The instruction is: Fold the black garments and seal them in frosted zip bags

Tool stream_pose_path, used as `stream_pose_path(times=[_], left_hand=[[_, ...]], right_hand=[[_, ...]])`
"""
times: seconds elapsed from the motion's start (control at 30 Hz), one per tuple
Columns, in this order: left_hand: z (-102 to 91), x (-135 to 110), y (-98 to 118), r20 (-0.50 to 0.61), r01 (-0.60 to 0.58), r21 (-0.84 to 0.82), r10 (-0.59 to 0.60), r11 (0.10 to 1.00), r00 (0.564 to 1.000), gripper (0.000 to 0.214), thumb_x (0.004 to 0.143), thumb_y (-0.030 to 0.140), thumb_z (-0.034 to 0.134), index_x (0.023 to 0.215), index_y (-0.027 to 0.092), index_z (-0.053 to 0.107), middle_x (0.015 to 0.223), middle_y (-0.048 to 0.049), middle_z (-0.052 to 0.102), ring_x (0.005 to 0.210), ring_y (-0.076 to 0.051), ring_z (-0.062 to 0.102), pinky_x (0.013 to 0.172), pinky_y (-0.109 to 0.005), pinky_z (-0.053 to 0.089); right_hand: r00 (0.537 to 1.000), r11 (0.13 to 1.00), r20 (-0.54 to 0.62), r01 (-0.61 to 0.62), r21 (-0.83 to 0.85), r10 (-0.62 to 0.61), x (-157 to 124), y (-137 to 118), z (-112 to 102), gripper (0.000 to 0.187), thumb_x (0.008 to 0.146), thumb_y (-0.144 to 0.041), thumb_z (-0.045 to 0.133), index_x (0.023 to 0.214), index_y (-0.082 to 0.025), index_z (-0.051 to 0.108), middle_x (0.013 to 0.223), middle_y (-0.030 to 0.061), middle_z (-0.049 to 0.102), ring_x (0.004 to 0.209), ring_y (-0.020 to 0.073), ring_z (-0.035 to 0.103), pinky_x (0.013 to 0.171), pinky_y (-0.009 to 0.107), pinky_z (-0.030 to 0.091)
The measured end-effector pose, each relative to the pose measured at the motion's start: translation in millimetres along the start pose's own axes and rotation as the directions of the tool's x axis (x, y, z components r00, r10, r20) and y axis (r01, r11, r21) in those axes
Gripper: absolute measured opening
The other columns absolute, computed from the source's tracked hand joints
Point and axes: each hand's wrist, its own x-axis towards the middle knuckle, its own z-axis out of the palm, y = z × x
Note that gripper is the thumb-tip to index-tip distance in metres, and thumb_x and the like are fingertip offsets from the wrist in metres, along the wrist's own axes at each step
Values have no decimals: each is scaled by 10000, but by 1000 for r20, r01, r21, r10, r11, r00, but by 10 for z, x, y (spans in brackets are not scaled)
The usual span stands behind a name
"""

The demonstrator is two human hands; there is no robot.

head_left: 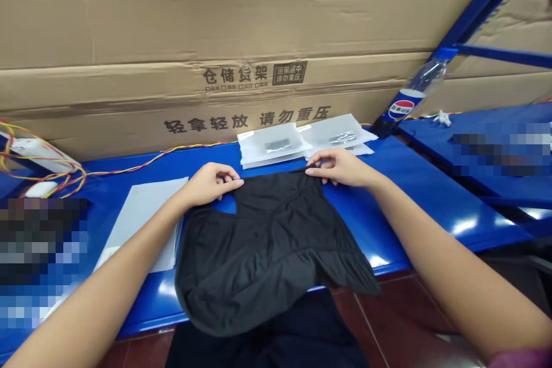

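A thin black garment [267, 241] lies spread over the front edge of the blue table [414, 184], its lower part hanging toward my lap. Its exact kind I cannot make out. At the top left corner, my left hand [212, 183] pinches the fabric between thumb and fingers. My right hand [338, 168] grips the top right corner the same way, so the upper edge is stretched between both hands. Beside my left forearm is a stack of flat, frosted plastic bags [149, 213], partly covered by that arm.
Behind the garment lie packed frosted bags [276, 146] against a large cardboard box [241, 23]. A Pepsi bottle [403, 102] leans by the blue frame post [478, 8]. Red and yellow wires [168, 152] run along the back to a white power strip [43, 155].
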Motion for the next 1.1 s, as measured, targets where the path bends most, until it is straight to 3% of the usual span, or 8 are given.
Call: stream_pose_path(times=[0.17,0.3,0.43,0.6,0.73,0.9,0.97,1.1], left_hand=[[-156,-295,452,-244,-251,201,297,947,923,407,866,590,734,837,187,781,1051,-77,770,782,-168,651,683,-264,523],[31,-770,659,-142,-332,357,402,873,905,305,997,478,636,903,231,787,998,-45,787,814,-182,700,740,-286,553],[476,-1279,565,-10,-356,508,419,784,908,358,1084,436,512,978,236,790,1100,-79,807,965,-251,762,870,-384,626],[863,-1878,437,-243,-325,623,571,712,784,348,997,516,688,1181,229,758,1296,-136,778,1139,-327,748,947,-452,648],[980,-2202,326,-291,-350,635,633,689,717,294,1005,138,644,1261,250,737,1191,-68,824,1098,-250,786,974,-364,652],[826,-2200,316,-473,-312,477,539,821,697,244,979,145,658,1120,291,794,1015,1,846,924,-207,820,919,-317,670],[668,-2030,363,-543,-251,408,454,878,706,136,987,267,685,1002,282,819,935,10,845,826,-198,815,844,-293,673],[344,-1518,377,-651,-2,293,202,956,732,298,976,503,671,992,250,827,940,-25,844,861,-240,804,812,-330,665]], right_hand=[[978,994,-179,111,-10,-111,-325,-201,-112,400,774,-551,832,934,-194,751,869,88,754,747,217,661,595,323,537],[961,980,-200,179,-87,-194,-823,-190,-99,309,830,-532,806,936,-242,797,1089,120,801,1062,325,718,908,453,602],[972,949,-72,201,-241,-224,-1379,-11,128,365,911,-590,712,1082,-299,851,1363,81,753,1343,375,639,1166,610,496],[924,886,-132,294,-358,-359,-1976,238,548,516,917,-473,792,1421,-400,705,1534,24,642,1496,349,529,1195,602,503],[857,875,-266,347,-336,-442,-2188,391,698,362,1018,-268,630,1325,-402,766,1350,1,765,1362,309,665,1150,573,562],[871,946,-372,279,-164,-321,-2110,257,545,198,991,-327,658,1030,-337,852,1054,38,832,1049,287,785,953,455,656],[877,972,-418,219,-88,-236,-1959,154,473,186,973,-409,700,1011,-290,839,1053,60,819,1017,278,774,916,409,644],[861,990,-497,136,26,-106,-1507,45,438,377,935,-533,718,1132,-219,782,958,70,784,890,250,740,828,378,623]])
